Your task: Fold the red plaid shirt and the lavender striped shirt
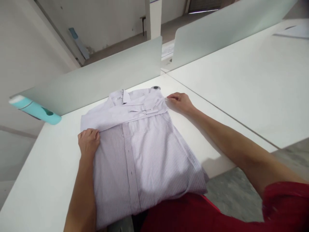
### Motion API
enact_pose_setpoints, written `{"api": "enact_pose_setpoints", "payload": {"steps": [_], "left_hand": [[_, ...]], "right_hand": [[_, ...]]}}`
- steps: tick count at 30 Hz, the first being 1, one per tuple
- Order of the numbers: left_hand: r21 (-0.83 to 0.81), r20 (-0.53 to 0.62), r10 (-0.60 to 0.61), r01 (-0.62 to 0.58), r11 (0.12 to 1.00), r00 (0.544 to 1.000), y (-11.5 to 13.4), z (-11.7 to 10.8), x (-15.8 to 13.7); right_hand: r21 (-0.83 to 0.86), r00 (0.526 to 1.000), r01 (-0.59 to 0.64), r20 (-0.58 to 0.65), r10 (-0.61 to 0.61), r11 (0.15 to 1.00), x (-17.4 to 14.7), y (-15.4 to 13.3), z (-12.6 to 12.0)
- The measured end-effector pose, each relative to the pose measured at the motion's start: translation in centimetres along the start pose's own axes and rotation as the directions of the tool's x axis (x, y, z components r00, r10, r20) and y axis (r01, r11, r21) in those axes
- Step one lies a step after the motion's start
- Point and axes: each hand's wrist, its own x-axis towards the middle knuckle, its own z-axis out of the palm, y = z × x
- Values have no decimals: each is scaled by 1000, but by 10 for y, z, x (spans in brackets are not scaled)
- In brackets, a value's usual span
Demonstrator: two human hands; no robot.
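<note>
A striped, pale lilac button-up shirt (154, 151) lies front up on the white table, its collar toward the partition and its lower end hanging over the near edge. One sleeve (113, 115) is laid across the chest. At the shirt's left side, my left hand (88, 140) is closed on the edge by the sleeve fold, with its fingertips hidden underneath. On the opposite side, my right hand (180, 100) pinches a bit of the shirt's edge near the cuff and shoulder.
A turquoise cylindrical bottle (36, 109) is at the table's far left corner. Frosted partitions (116, 75) run along the back. A round grey-black fitting (155, 87) sits behind the shirt's shoulder. A seam (217, 108) divides the white tabletops on the right.
</note>
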Motion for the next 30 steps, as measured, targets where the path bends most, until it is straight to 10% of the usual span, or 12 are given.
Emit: {"api": "enact_pose_setpoints", "payload": {"steps": [11,19,25,30], "left_hand": [[-44,16,1,0,999,1000,28,-11,8],[-94,186,188,-173,980,964,74,-8,12],[-160,255,185,-147,976,949,82,-6,12],[-116,262,93,-65,991,961,84,-9,15]], "right_hand": [[-190,994,104,-1,-106,976,-3,-7,3],[-413,929,322,310,-201,852,20,-33,53],[-345,965,122,260,-30,931,30,-52,57],[139,984,-99,159,76,985,32,-82,51]]}}
